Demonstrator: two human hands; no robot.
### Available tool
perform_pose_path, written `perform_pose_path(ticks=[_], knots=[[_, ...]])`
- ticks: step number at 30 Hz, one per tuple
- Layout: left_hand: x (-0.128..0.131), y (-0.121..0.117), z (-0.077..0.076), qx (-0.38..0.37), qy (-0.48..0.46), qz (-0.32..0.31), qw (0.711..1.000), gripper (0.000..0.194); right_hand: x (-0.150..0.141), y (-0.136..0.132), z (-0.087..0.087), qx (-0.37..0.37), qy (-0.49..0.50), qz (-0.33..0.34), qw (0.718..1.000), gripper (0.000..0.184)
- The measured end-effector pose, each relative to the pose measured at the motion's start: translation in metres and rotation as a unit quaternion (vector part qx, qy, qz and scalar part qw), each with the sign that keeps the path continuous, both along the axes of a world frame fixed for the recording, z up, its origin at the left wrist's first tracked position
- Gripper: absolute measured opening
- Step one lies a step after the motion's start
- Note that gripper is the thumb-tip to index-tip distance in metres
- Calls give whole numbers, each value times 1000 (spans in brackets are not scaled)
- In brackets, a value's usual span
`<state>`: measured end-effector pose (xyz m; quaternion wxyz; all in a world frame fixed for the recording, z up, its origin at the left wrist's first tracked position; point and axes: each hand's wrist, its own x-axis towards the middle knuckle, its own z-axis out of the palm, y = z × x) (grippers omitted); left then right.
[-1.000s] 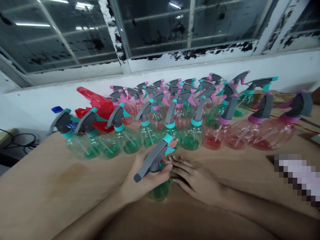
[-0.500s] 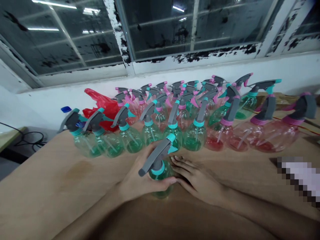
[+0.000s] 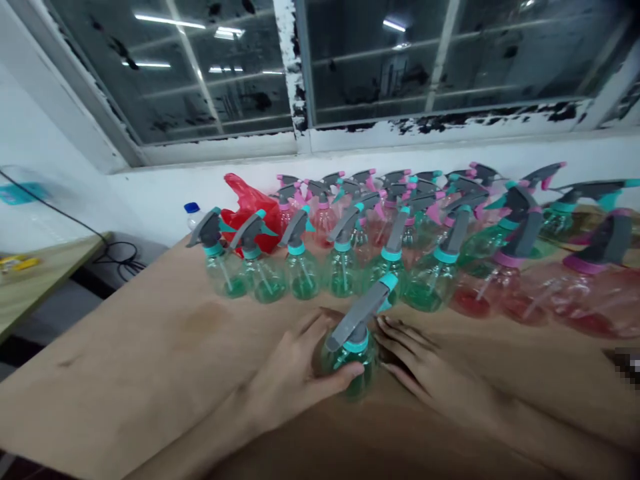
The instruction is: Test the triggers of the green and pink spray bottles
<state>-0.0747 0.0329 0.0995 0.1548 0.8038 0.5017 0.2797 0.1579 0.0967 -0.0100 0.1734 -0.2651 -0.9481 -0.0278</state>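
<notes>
Head camera: A person's left hand [image 3: 295, 373] gripped a green spray bottle [image 3: 357, 373] with a turquoise collar, its thumb pressed across the near side of the clear body, as the bottle stood upright at the near part of a wooden surface [image 3: 150, 347]. The right hand [image 3: 435, 370] lay open, palm down, its fingers stretched out just beside the bottle. Beyond them, a front row of green bottles [image 3: 303, 277] gave way on the right to pink-collared bottles [image 3: 473, 293] holding red liquid, with more bottles [image 3: 325, 210] crowded behind. A red plastic bag [image 3: 255, 210] sat behind the row's left part, near a blue-capped bottle [image 3: 193, 213], below a window [image 3: 220, 80] with peeling paint.
</notes>
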Motion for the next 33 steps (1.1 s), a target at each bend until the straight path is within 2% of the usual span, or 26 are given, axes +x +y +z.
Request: perform_pose_path(ticks=[3,4,5,6,8,10,11,13,14,18,21,24,28,33], knots=[[-20,-15,5,-7,21,41,999,38,-8,-3,12,20,-32,-19,999,39],[-30,-22,5,-6,39,64,997,39,-11,-4,17,17,-38,-26,999,38],[-42,-28,4,20,49,123,991,40,-16,-5,23,12,-43,-30,999,37],[-55,-35,3,14,64,136,989,46,-21,-6,29,8,-45,-30,998,34],[-86,-47,-3,6,44,226,973,42,-34,-8,42,2,-39,-22,999,31],[-120,-56,-9,-27,38,279,959,39,-51,-10,57,-5,-20,-9,1000,29],[-137,-59,-10,-12,18,323,946,39,-60,-10,66,-12,-13,3,1000,28],[-168,-62,-10,-8,-54,360,931,41,-81,-9,84,-27,9,16,999,26],[-181,-61,-9,-3,-89,359,929,40,-92,-8,94,-35,23,26,999,25],[-219,-49,-2,36,-118,357,926,33,-138,7,139,-45,113,68,990,23],[-239,-30,-5,55,-128,352,925,33,-175,24,172,3,177,89,980,23],[-256,-10,-13,76,-134,349,924,36,-211,41,195,56,180,111,976,25],[-265,8,-18,90,-141,346,923,39,-255,59,202,93,89,117,985,34],[-259,18,-15,87,-152,342,923,40,-299,77,189,92,43,125,987,40]])
